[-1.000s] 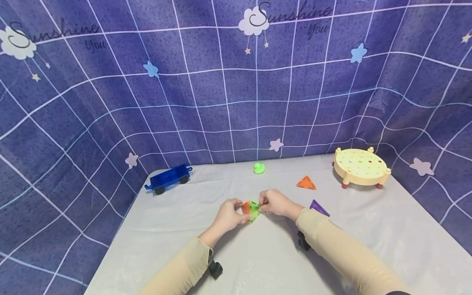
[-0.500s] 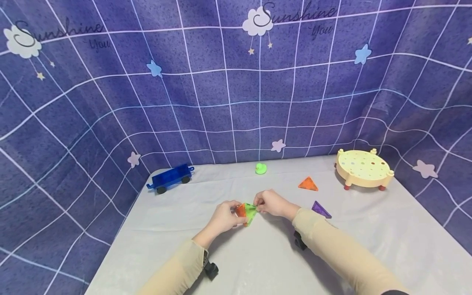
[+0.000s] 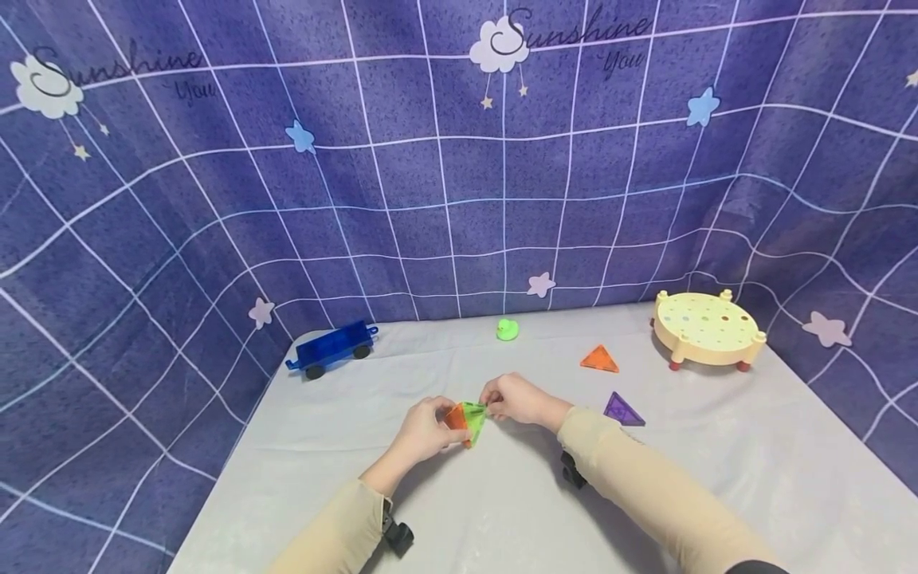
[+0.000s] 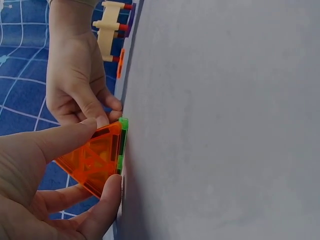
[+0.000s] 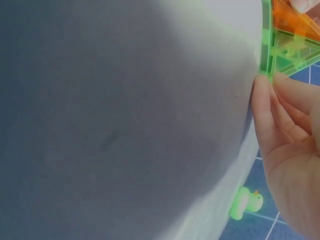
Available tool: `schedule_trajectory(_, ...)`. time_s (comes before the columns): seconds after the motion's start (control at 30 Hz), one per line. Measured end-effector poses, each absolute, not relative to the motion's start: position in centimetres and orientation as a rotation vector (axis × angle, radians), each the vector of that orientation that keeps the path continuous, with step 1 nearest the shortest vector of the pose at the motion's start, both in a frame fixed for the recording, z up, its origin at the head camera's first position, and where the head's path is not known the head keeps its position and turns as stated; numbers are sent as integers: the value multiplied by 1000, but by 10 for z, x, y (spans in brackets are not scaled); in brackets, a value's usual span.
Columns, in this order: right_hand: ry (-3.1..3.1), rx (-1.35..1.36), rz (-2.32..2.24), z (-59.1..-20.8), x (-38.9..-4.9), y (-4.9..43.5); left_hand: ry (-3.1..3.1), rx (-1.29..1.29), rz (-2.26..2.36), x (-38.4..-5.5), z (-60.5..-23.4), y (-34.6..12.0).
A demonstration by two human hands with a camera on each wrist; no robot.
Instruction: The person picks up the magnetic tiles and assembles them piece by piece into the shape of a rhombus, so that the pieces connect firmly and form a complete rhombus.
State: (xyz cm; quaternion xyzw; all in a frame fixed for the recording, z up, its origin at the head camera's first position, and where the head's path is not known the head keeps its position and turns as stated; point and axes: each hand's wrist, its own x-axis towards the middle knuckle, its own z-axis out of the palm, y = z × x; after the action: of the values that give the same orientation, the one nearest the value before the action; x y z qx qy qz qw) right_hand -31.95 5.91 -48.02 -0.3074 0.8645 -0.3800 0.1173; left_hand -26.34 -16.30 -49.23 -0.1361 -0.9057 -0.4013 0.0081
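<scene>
Orange and green translucent triangular magnetic tiles meet edge to edge as a pyramid-like shape low over the table's middle. My left hand (image 3: 419, 431) grips the orange tile (image 4: 92, 162), thumb on one edge and fingers on another. From the other side, my right hand (image 3: 522, 399) pinches a corner of the green tile (image 5: 295, 52) between thumb and fingertips. In the left wrist view a green edge stands along the orange tile, next to the tabletop. Whether the shape touches the table I cannot tell.
Right of the hands lie a loose orange triangular tile (image 3: 599, 359) and a purple triangular tile (image 3: 624, 410). A green toy duck (image 3: 507, 329) sits at the back. A blue toy wagon (image 3: 332, 347) stands back left, a yellow pegged round stand (image 3: 706, 327) back right.
Both hands have shifted a little left and nearer with the joined tiles, which have turned slightly. Both grips have stayed on the tiles. The head view has shifted slightly.
</scene>
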Motion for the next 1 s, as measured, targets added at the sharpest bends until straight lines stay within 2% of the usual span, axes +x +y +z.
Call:
schedule_trajectory(0.47, 2659, -798, -1039, -478, -330, 108, -2832, -419, -1108, -264, -494, -167)
schedule_trajectory(1.0, 3049, -637, -862, -475, -355, 190, -2831, -358, -1115, -263, -490, -171)
